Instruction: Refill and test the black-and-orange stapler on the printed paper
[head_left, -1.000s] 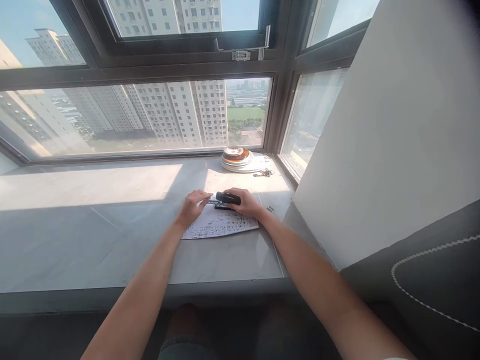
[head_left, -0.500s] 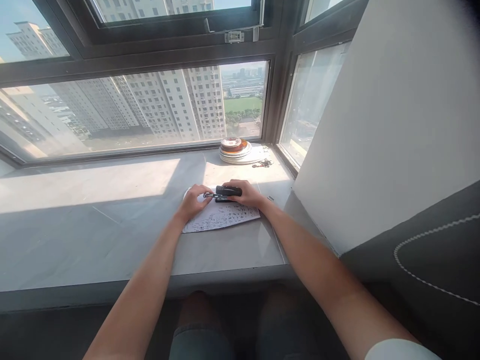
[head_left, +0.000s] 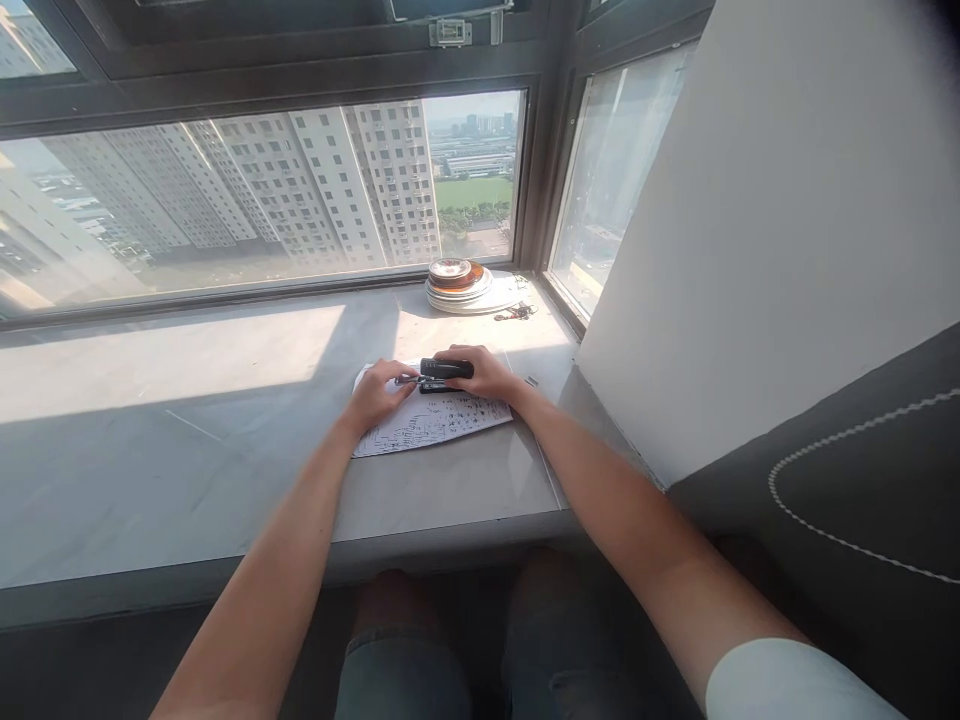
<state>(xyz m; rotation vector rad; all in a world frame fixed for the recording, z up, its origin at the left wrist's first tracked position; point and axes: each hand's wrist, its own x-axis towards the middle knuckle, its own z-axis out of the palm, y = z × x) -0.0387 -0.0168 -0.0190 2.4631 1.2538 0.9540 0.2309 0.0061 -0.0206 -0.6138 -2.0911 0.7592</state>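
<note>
A black stapler [head_left: 446,369] with its upper arm raised lies over a sheet of paper [head_left: 424,432] covered in dark handwriting. My right hand [head_left: 484,372] is wrapped round the stapler from the right. At the stapler's left end, my left hand [head_left: 381,393] pinches a slim metal part [head_left: 407,380] that reaches between the stapler's halves. Whether this part is joined to the stapler I cannot tell. A small grey strip [head_left: 532,381], perhaps staples, lies on the sill to the right of my right wrist.
A stack of plates [head_left: 459,290] stands on the sill [head_left: 187,480] by the window, with a small dark cord-like item [head_left: 514,313] beside it. A white wall [head_left: 720,220] rises at the right. A beaded chain [head_left: 817,440] hangs in front of the dark area below.
The whole view has shifted, so the sill and hands sit slightly higher and further left. My left hand's metal part is closer in between the stapler's halves. Both grips stay the same.
</note>
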